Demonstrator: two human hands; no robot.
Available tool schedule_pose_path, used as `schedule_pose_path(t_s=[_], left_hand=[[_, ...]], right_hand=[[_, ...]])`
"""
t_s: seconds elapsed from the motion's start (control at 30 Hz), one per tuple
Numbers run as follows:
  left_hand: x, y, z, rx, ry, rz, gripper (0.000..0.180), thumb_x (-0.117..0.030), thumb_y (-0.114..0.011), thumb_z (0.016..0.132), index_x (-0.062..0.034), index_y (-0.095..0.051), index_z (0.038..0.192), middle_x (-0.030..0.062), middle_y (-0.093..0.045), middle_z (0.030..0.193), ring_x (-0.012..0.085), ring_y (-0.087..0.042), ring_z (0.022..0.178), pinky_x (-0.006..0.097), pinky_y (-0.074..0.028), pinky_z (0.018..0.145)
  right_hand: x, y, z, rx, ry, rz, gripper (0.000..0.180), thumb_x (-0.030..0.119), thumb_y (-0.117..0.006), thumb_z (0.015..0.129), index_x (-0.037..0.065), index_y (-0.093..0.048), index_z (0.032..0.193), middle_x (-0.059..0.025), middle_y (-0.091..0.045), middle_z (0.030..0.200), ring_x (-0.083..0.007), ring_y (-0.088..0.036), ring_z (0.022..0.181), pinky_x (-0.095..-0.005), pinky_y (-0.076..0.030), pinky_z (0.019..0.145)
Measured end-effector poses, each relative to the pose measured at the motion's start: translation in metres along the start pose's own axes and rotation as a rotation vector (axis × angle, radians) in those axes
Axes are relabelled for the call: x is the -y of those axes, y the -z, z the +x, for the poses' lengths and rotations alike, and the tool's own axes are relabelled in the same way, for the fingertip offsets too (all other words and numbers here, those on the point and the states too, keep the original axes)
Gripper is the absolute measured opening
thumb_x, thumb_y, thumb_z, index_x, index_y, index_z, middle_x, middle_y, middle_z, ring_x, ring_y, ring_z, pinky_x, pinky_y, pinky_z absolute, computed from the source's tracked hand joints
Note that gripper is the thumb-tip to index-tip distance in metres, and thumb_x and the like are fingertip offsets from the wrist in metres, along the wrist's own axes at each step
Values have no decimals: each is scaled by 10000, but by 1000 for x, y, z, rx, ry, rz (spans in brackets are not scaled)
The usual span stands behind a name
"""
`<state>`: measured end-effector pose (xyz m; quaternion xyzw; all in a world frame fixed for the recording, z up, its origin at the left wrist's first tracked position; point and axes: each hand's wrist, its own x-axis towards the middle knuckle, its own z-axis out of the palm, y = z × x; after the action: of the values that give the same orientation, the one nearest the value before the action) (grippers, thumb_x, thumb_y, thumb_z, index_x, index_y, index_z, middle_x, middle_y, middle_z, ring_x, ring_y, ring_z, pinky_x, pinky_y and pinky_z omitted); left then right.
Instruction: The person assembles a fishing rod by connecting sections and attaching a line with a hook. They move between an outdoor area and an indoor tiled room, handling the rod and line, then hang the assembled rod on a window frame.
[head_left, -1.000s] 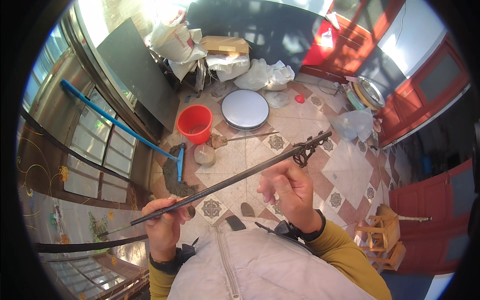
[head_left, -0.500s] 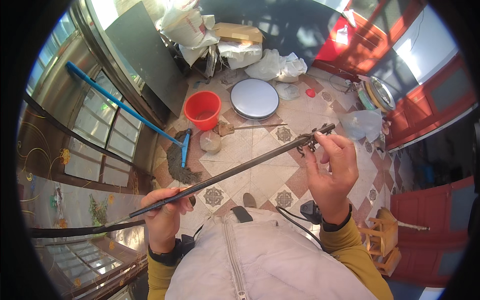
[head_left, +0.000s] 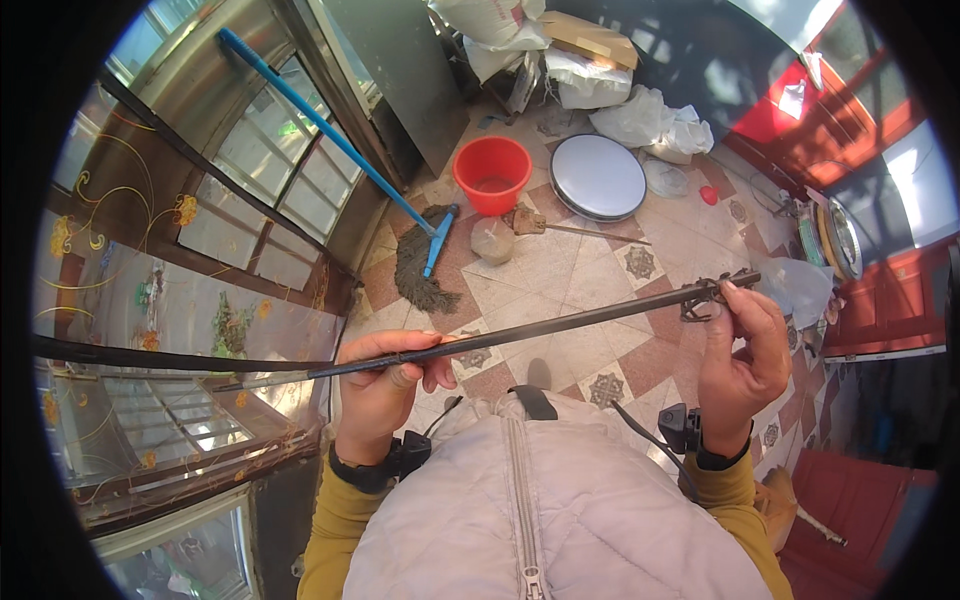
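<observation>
While I watch through the head camera, the long dark rod point(head_left: 520, 333) lies across my view in front of the chest, its long axis running from low on the left up to the right, with the left end passing on beyond the grip toward the glass panels point(head_left: 200, 300). My left hand point(head_left: 385, 385) is wrapped around the rod near its middle, fingers curled shut over it from above. My right hand point(head_left: 742, 350) holds the right end, where a small metal fitting point(head_left: 712, 295) sits; thumb and fingertips are pinched together on that fitting, palm turned toward me. So the rod is carried by both hands, and the right one is the nearer to the fitted end, which lies just above its fingertips.

Below on the tiled floor point(head_left: 600, 270) stand a red bucket point(head_left: 492, 173) and, just beside it, a round white disc point(head_left: 598, 176); a blue-handled mop point(head_left: 400, 220) leans near the wall.

Against the frame half a second back, the rod keeps much the same slant, the right hand has shifted slightly along its end, and the floor things have slid as my head moved.
</observation>
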<state>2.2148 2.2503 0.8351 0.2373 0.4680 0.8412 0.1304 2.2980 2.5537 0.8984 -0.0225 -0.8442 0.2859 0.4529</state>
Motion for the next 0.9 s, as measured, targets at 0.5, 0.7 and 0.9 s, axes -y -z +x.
schedule_pose_path(t_s=[0.5,0.7,0.9], left_hand=[[53,-33,32,26,122,-105,331,-198,-673,867,-9,-612,1132,250,-662,1020,208,-637,720,275,-465,619],[100,-79,82,146,225,-205,335,-183,-680,863,-4,-608,1137,237,-661,974,209,-618,716,354,-514,755],[130,-123,116,248,336,-248,351,-174,-684,857,6,-605,1148,239,-658,1004,206,-619,736,336,-520,729]], right_hand=[[-48,21,3,-16,-115,212,188,-103,-584,855,-44,-601,1033,-138,-548,978,-153,-606,767,-229,-551,623],[-95,71,1,-87,-134,0,190,-101,-592,851,-44,-599,1032,-132,-542,981,-160,-601,813,-239,-557,681],[-128,103,-2,-206,-232,17,195,-107,-570,857,-43,-594,1039,-135,-519,1004,-186,-619,868,-263,-582,712]])
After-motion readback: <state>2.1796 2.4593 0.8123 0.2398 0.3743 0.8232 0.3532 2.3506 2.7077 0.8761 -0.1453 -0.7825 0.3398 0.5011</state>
